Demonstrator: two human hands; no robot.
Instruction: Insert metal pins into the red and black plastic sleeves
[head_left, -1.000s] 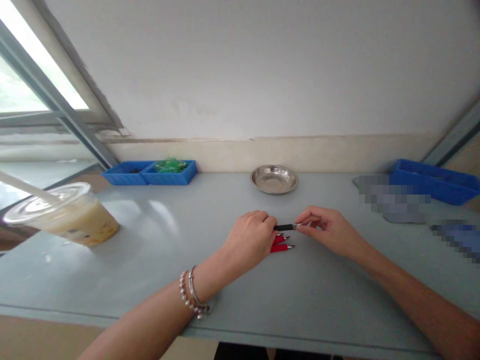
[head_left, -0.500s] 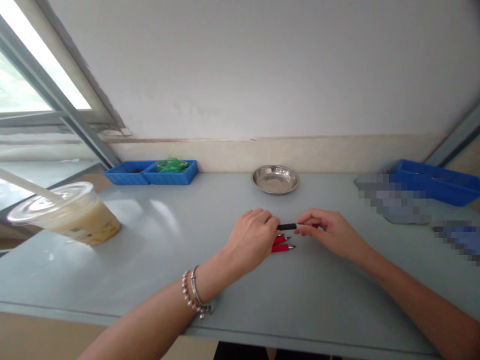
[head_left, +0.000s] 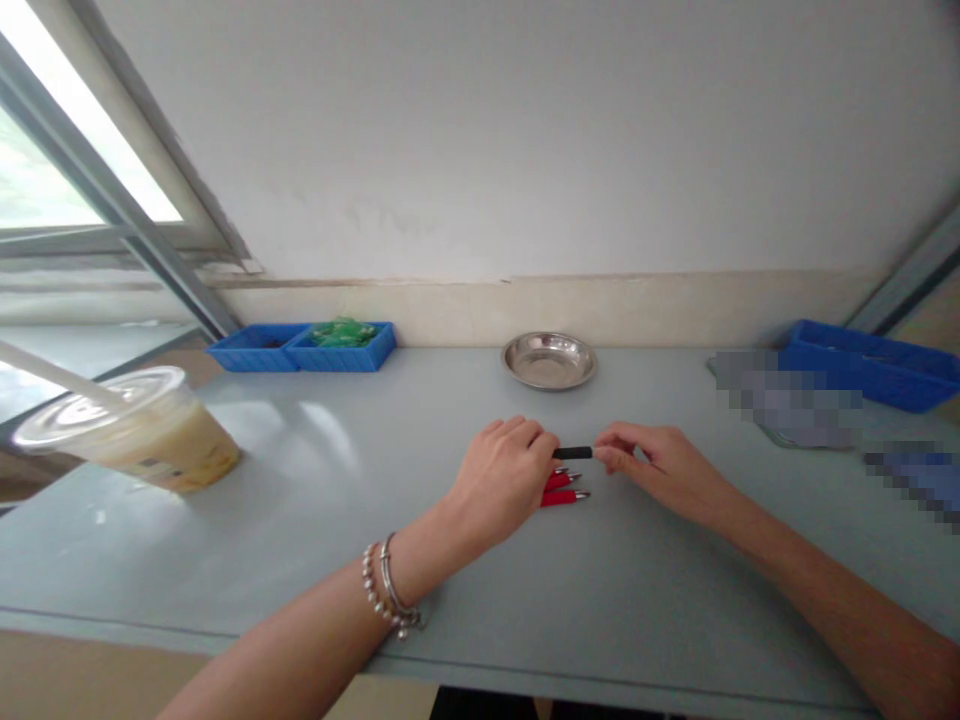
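My left hand [head_left: 506, 470] is closed round a pen, most of which it hides. The pen's black grip [head_left: 574, 453] sticks out to the right, past the thumb and forefinger. At the far end of that grip, the thumb and fingertips of my right hand [head_left: 649, 458] are pinched together on the pen's tip. Just below, red pens [head_left: 561, 498] with silvery tips lie on the table, their left ends covered by my left hand.
A round metal dish [head_left: 549, 362] stands near the wall. Blue trays [head_left: 341, 358] at the back left hold a green bundle; another blue tray [head_left: 870, 365] is at the back right. A lidded drink cup [head_left: 176, 450] with a straw stands on the left. Blurred flat objects lie on the right.
My right fingertips have closed in at the end of the black grip, and the silvery part seen there before is now covered. My left hand keeps its hold, almost unmoved.
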